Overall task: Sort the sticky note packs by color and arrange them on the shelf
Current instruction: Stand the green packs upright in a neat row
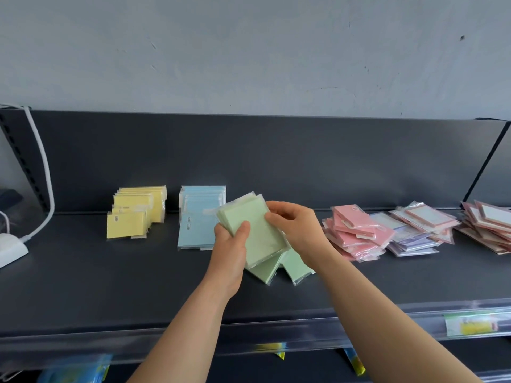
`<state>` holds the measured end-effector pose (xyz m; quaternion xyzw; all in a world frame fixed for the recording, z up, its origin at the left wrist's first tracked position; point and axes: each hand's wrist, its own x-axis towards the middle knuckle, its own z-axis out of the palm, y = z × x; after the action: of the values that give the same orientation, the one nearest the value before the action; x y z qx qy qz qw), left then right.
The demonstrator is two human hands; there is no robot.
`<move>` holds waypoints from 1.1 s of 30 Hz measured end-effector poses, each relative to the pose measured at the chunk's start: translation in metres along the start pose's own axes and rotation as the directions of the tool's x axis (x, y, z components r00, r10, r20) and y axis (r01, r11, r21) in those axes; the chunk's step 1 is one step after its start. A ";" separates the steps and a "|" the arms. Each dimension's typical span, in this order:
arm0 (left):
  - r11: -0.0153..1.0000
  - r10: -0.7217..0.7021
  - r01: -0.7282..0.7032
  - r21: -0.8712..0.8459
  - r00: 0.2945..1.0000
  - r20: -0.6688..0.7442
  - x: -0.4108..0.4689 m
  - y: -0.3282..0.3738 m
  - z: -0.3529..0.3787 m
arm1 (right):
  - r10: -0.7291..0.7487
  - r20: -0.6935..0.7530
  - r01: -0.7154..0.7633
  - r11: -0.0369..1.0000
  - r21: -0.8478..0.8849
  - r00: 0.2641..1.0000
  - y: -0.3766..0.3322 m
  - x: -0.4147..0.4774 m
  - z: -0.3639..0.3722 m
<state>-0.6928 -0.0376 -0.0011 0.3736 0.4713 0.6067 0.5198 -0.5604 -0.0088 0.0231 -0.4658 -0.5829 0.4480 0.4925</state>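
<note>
I hold a small stack of green sticky note packs (253, 228) above the dark shelf (110, 277). My left hand (231, 244) grips the stack's left edge with the thumb on top. My right hand (294, 226) pinches its right side. Two more green packs (293, 268) lie on the shelf under the held stack. Yellow packs (137, 210) stand leaning against the back panel at the left. Blue packs (197, 217) are beside them. A loose pile of pink packs (352, 233) and purple packs (412, 240) lies to the right.
More pink packs (486, 225) sit at the far right. A white device with a cable (11, 247) stands at the shelf's left end. A price-label strip (470, 323) runs along the front edge. A lower shelf holds blue items (74, 369).
</note>
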 end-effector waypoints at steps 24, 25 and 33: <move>0.976 0.214 -0.215 0.043 0.977 0.023 0.035 0.021 0.011 | -0.036 0.160 0.057 0.990 -0.127 0.986 -0.015 0.037 -0.038; 0.956 0.258 -0.258 0.142 0.966 0.015 0.040 0.025 0.010 | -0.047 0.149 0.075 0.980 -0.186 0.988 -0.019 0.041 -0.043; 0.738 0.183 -0.240 0.630 0.971 0.155 0.089 0.028 0.027 | -0.080 0.120 0.133 0.827 -0.546 0.990 -0.010 0.092 -0.052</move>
<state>-0.6915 0.0544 0.0302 0.6050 0.5835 0.4469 0.3064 -0.5175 0.0832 0.0532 -0.5336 -0.7344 0.2535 0.3342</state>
